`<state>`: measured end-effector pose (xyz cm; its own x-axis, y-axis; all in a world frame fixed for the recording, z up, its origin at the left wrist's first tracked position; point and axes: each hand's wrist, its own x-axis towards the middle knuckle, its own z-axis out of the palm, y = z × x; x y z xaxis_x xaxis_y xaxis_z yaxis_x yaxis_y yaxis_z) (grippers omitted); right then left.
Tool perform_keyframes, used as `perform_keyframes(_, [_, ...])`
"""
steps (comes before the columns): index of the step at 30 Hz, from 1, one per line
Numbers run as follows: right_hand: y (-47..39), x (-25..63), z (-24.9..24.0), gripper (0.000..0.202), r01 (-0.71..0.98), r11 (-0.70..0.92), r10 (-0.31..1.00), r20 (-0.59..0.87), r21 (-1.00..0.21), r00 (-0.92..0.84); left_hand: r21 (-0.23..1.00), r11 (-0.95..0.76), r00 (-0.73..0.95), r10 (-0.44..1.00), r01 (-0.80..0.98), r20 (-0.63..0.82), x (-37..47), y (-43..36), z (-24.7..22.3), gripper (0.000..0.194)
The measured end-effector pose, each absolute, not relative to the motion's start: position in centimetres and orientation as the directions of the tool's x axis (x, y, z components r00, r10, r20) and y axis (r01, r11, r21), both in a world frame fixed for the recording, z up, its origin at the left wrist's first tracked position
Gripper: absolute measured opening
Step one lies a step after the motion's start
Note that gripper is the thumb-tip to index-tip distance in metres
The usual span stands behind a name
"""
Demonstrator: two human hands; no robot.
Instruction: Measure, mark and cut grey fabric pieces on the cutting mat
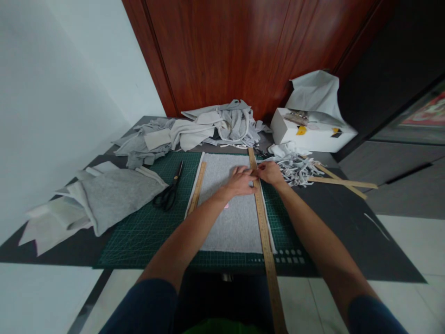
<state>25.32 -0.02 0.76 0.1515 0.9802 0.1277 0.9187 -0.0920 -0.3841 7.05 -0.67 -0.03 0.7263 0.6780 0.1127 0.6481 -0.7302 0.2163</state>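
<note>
A grey rectangular piece of fabric (229,227) lies flat on a green cutting mat (149,241). Along its right side runs a long wooden ruler (266,236), reaching past the table's front edge. A shorter wooden ruler (197,189) rests near the fabric's left side. My left hand (241,181) lies with fingers spread on the fabric and the long ruler. At the ruler's right edge, my right hand (270,173) is closed, its fingers pinched together; what is in them cannot be made out. Black-handled scissors (168,192) lie on the mat to the left.
Grey and white cloth pieces (208,125) are heaped at the back, and folded grey fabric (118,197) sits at left. Thin fabric strips (297,170) pile up at right beside crossed wooden sticks (342,182). A white box (313,132) stands at the back right.
</note>
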Motion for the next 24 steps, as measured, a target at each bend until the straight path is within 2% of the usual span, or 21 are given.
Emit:
perform_keyframes(4, [0.0,24.9,0.9,0.026,0.911,-0.109,0.972,0.151,-0.398,0.182,0.224,-0.721,0.72,0.687,0.656,0.102,7.0,-0.8,0.3,0.046])
perform_keyframes(11, [-1.4,25.5,1.2,0.025,0.926,-0.073,0.993,0.056,-0.37,0.101,0.218,-0.722,0.727,0.683,0.657,0.072,7.1,-0.7,0.5,0.042])
perform_keyframes(19, [-2.2,25.3,1.1,0.025,0.928,-0.082,0.989,0.083,-0.363,0.12,0.201,-0.725,0.728,0.682,0.659,0.075,7.4,-1.9,1.5,0.035])
perform_keyframes(24, [-3.3,25.3,1.3,0.023,0.929,-0.06,0.995,0.052,-0.364,0.084,0.216,-0.726,0.729,0.68,0.653,0.083,7.6,-2.1,1.8,0.041])
